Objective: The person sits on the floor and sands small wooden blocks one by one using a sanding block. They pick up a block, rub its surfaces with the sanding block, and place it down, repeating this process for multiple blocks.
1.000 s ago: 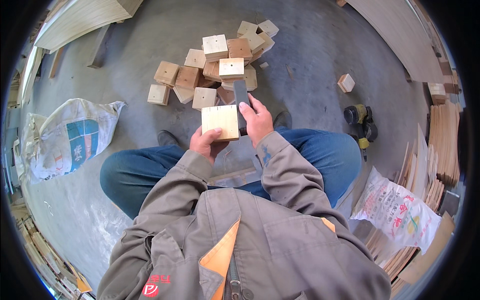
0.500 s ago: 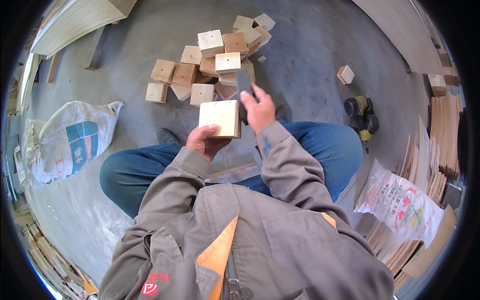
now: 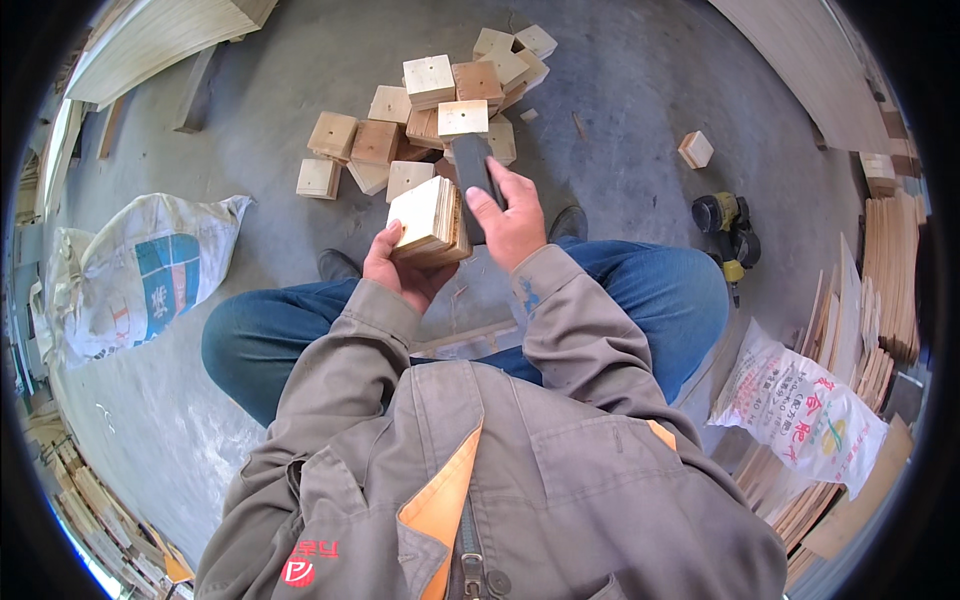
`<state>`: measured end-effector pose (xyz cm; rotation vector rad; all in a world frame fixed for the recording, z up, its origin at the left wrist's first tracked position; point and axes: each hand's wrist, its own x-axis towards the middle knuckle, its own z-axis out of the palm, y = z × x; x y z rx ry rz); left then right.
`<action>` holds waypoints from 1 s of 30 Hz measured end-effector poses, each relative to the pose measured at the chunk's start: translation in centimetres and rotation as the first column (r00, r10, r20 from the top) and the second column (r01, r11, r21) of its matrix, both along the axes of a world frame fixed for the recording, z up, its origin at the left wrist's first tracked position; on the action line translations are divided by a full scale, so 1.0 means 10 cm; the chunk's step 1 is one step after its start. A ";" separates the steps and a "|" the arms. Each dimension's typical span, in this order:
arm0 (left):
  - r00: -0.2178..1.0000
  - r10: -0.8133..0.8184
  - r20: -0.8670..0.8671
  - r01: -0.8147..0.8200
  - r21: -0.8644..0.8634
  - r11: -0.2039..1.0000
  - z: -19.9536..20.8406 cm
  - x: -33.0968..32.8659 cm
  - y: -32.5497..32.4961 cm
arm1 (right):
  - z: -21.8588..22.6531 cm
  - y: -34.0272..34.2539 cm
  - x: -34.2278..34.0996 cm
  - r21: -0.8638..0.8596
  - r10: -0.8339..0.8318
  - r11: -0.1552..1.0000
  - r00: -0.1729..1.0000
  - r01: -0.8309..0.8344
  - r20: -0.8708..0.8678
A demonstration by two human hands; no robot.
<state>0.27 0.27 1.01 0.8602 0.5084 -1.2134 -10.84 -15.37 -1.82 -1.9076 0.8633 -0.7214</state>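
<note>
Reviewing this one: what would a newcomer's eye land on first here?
Probably the heap of wooden blocks, at top centre. Just below it, the left hand holds a pale block, and the right hand grips a flat dark bar close to that block. Off to the right lies a yellow-and-black tool.

Left grip (image 3: 396,272) holding a layered wooden block (image 3: 418,215), right grip (image 3: 514,222) holding a dark bar (image 3: 471,165), wooden blocks (image 3: 428,80) heaped beyond
</note>
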 end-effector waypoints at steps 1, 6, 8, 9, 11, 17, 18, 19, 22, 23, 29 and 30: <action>1.000 0.012 -0.009 -0.012 0.012 1.000 0.00 0.00 -0.01 | 0.02 0.04 -0.02 -0.012 0.031 0.999 0.999 -0.031 -0.028; 0.984 0.172 -0.046 -0.173 -0.014 0.985 -0.17 0.16 0.05 | 0.29 0.43 -0.18 -0.063 0.222 0.973 0.974 -0.224 -0.038; 0.975 0.219 -0.043 -0.220 -0.016 0.975 -0.08 0.19 0.03 | 0.39 0.53 -0.27 -0.101 0.288 0.953 0.958 -0.287 0.000; 0.976 0.212 -0.043 -0.213 -0.016 0.977 -0.06 0.20 0.02 | 0.41 0.51 -0.26 -0.081 0.288 0.955 0.957 -0.287 0.012; 0.980 0.193 -0.042 -0.194 -0.014 0.981 -0.05 0.18 0.01 | 0.42 0.47 -0.25 -0.037 0.284 0.959 0.958 -0.283 0.035; 1.000 -0.006 -0.024 0.005 -0.015 1.000 0.04 0.00 -0.02 | 0.08 -0.05 -0.06 0.046 -0.007 0.999 0.997 0.011 -0.072; 1.000 0.006 -0.029 -0.006 -0.016 1.000 0.04 0.00 -0.01 | 0.06 -0.03 -0.08 0.005 -0.010 1.000 0.996 0.011 -0.084; 0.999 0.018 -0.036 -0.018 -0.017 1.000 0.03 -0.01 -0.01 | 0.04 0.00 -0.11 -0.035 -0.013 0.999 0.995 0.009 -0.097; 0.995 0.090 -0.049 -0.092 -0.029 0.995 -0.03 0.06 -0.03 | 0.25 0.25 -0.18 -0.094 0.115 0.989 0.993 -0.118 -0.032; 0.991 0.122 -0.053 -0.124 -0.028 0.992 -0.07 0.12 -0.02 | 0.29 0.35 -0.20 -0.133 0.179 0.975 0.984 -0.177 -0.001; 0.989 0.128 -0.076 -0.131 -0.041 0.990 -0.09 0.14 0.04 | 0.29 0.34 -0.11 -0.160 0.201 0.969 0.977 -0.189 0.065; 0.992 0.097 -0.074 -0.100 -0.036 0.994 -0.07 0.10 0.02 | 0.24 0.21 -0.06 -0.204 0.144 0.969 0.989 -0.137 0.019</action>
